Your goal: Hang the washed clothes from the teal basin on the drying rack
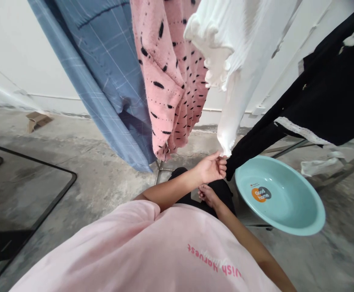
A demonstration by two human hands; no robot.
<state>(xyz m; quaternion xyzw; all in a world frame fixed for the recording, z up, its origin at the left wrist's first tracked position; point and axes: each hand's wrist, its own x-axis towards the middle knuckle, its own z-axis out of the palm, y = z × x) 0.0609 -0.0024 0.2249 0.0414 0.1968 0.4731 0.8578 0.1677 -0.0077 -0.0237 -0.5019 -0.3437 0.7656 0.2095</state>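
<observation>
Pinching the hem of the white blouse (pixel 234 101) with your left hand (pixel 210 168), right hand (pixel 207 195) loosely curled below. Pink dotted knit (pixel 171 81), blue plaid cloth (pixel 104 81) and black garment (pixel 316 101) hang beside the teal basin (pixel 268 159)

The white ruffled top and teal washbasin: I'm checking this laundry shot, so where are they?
White ruffled top (pixel 234 101): head view, hanging body.
Teal washbasin (pixel 286 202): head view, inner bowl.

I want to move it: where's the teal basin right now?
In the head view, the teal basin sits at lower right, just right of the person's left hand, with the black garment's hanging end at its rim.
</observation>
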